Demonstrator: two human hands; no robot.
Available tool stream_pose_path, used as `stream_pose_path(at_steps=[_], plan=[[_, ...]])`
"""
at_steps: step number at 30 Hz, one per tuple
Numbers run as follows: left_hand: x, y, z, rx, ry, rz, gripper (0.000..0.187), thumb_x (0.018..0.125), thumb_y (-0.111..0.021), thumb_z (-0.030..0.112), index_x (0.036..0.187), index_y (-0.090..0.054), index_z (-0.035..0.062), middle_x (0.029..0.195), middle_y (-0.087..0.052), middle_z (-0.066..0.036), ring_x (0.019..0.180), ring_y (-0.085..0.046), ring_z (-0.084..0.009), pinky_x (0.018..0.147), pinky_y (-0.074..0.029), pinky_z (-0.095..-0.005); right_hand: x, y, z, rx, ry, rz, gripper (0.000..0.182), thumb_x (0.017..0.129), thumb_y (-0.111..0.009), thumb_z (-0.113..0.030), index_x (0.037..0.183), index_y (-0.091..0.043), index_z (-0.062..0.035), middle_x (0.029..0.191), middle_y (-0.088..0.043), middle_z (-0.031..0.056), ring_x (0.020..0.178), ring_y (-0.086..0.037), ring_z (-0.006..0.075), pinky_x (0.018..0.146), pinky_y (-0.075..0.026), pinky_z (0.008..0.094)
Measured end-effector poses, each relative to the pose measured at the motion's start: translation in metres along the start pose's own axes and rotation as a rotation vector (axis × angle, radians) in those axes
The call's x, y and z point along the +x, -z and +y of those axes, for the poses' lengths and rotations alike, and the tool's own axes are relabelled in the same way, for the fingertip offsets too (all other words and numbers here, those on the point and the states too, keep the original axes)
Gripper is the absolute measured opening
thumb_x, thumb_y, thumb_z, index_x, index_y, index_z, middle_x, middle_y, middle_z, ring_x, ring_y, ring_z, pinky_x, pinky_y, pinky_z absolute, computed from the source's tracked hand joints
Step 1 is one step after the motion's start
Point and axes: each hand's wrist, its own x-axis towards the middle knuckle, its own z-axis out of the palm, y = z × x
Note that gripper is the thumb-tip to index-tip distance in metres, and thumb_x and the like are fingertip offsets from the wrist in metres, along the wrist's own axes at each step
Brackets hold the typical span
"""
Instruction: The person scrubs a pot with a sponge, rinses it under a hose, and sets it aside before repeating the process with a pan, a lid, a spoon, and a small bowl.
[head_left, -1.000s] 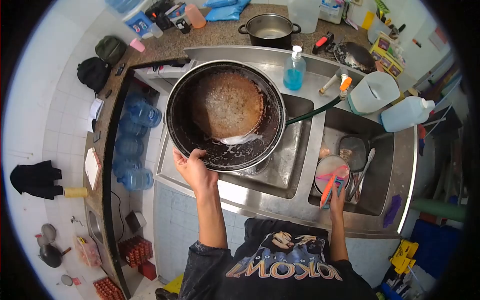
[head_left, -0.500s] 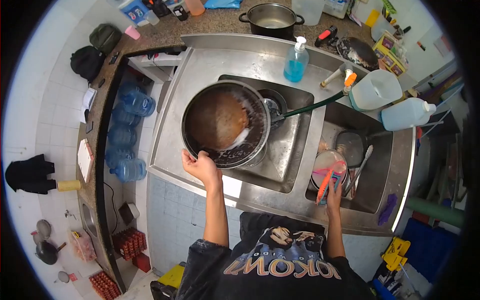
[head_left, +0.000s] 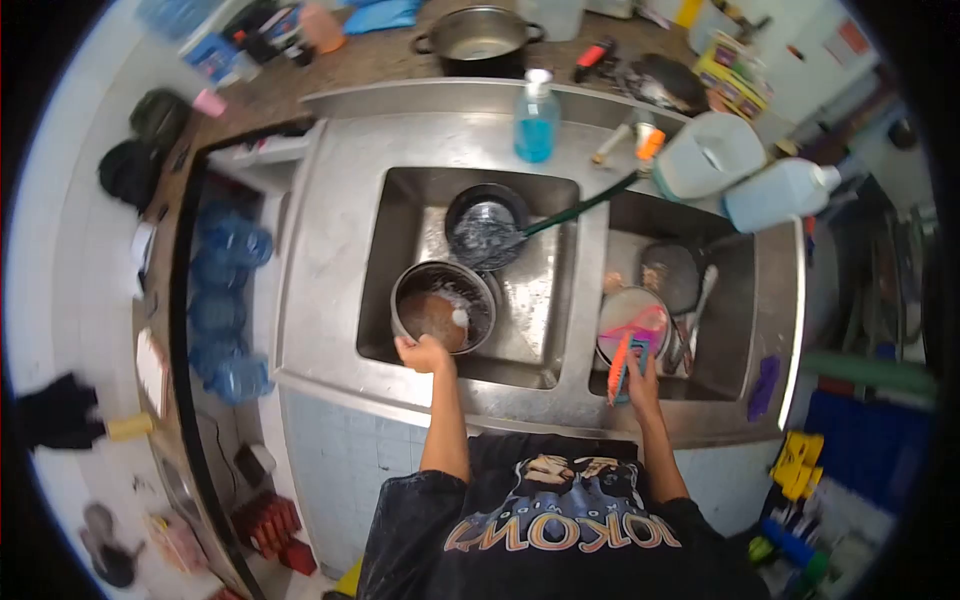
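Orange tool (head_left: pixel 619 370) sits in right hand (head_left: pixel 642 374); left hand (head_left: pixel 425 354) grips 1 pot (head_left: pixel 476 303).

The person's black shirt (head_left: pixel 560 532) carries a large word in pale, orange-edged capitals across its front; the letters OKO can be made out in its middle, while the outer ones are unclear. A smaller line by the printed picture seems to include WIDO. Print on the yellow box (head_left: pixel 733 72) and the blue-and-white package (head_left: pixel 212 58) is too blurred to read.
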Motion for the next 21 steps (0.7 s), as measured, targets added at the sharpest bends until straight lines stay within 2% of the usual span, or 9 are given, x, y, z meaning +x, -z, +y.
stream_pose_path(at_steps=[1,5,8,11,13,15,17,18,21], plan=[[0.007,-0.004,-0.014,-0.009,-0.145,-0.079,0.012,0.068,-0.053,-0.002,0.076,-0.045,0.0012,0.072,-0.054,-0.015,0.067,-0.053,-0.0373,0.073,-0.044,-0.0466,0.002,0.0,0.007,-0.068,0.017,0.003,0.032,0.096,-0.055,-0.032,0.117,-0.051,-0.0076,0.099,-0.059,0.0041,0.086,-0.056,0.0127,0.074,-0.047,0.0292],[0.003,-0.002,0.01,-0.143,-0.09,-0.254,0.045,0.071,-0.059,-0.007,0.11,-0.037,0.0005,0.101,-0.051,-0.025,0.086,-0.055,-0.0402,0.082,-0.044,-0.05,0.002,-0.003,0.021,-0.095,0.166,0.079,0.037,0.093,-0.059,-0.034,0.116,-0.053,-0.0052,0.103,-0.061,0.0086,0.095,-0.058,0.0207,0.085,-0.046,0.036],[-0.007,0.011,0.023,0.119,-0.522,-0.312,0.071,0.073,-0.076,0.011,0.128,-0.033,-0.0031,0.12,-0.043,-0.027,0.113,-0.044,-0.043,0.098,-0.035,-0.0488,-0.009,0.0,-0.007,-0.068,0.032,0.082,0.045,0.09,-0.063,-0.04,0.114,-0.052,-0.0041,0.101,-0.063,0.0132,0.092,-0.062,0.0248,0.083,-0.047,0.038],[-0.052,0.053,0.065,0.194,-1.14,-0.264,0.067,0.073,-0.077,0.02,0.126,-0.044,-0.004,0.131,-0.042,-0.024,0.123,-0.04,-0.0418,0.105,-0.03,-0.0474,-0.012,0.008,-0.008,-0.026,-0.05,0.118,0.046,0.089,-0.064,-0.041,0.113,-0.051,-0.0039,0.1,-0.063,0.0131,0.09,-0.062,0.023,0.081,-0.048,0.0369],[-0.058,0.041,0.045,-0.036,-1.06,-0.654,0.064,0.074,-0.076,0.018,0.126,-0.045,-0.0051,0.128,-0.046,-0.026,0.123,-0.042,-0.0413,0.106,-0.03,-0.0463,-0.009,0.015,-0.003,0.001,-0.068,0.136,0.046,0.088,-0.065,-0.041,0.113,-0.051,-0.0039,0.1,-0.063,0.013,0.089,-0.062,0.0222,0.08,-0.048,0.0363],[-0.069,0.021,0.037,-0.124,-0.819,-0.97,0.051,0.083,-0.071,0.014,0.124,-0.047,-0.0049,0.112,-0.057,-0.019,0.099,-0.06,-0.0318,0.088,-0.047,-0.0403,-0.003,0.021,0.003,0.011,0.0,0.213,0.047,0.088,-0.064,-0.042,0.114,-0.052,-0.0042,0.099,-0.062,0.011,0.086,-0.061,0.0199,0.079,-0.048,0.0353],[-0.056,-0.032,0.006,-0.146,-0.555,-1.234,0.044,0.087,-0.067,0.013,0.124,-0.047,0.002,0.111,-0.058,-0.015,0.091,-0.063,-0.0238,0.076,-0.052,-0.0335,0.005,0.032,-0.019,0.074,-0.037,0.21,0.046,0.086,-0.068,-0.038,0.114,-0.052,-0.0045,0.098,-0.062,0.0084,0.082,-0.059,0.0169,0.078,-0.048,0.0331],[-0.058,-0.048,0.009,-0.144,-0.564,-1.227,0.044,0.087,-0.067,0.013,0.124,-0.047,0.002,0.111,-0.058,-0.015,0.091,-0.063,-0.0238,0.076,-0.052,-0.0335,0.011,0.036,-0.024,0.096,0.026,0.204,0.045,0.085,-0.07,-0.034,0.114,-0.052,-0.0047,0.098,-0.061,0.0068,0.081,-0.058,0.0152,0.076,-0.048,0.0317],[-0.07,-0.105,0.043,-0.192,-0.012,-1.369,0.055,0.092,-0.064,0.023,0.136,-0.032,0.0121,0.117,-0.057,-0.013,0.091,-0.062,-0.0228,0.07,-0.053,-0.0333,0.041,0.045,-0.059,0.109,0.202,0.189,0.046,0.082,-0.075,-0.023,0.116,-0.051,-0.0051,0.098,-0.061,0.0037,0.08,-0.057,0.0122,0.07,-0.048,0.0287]])
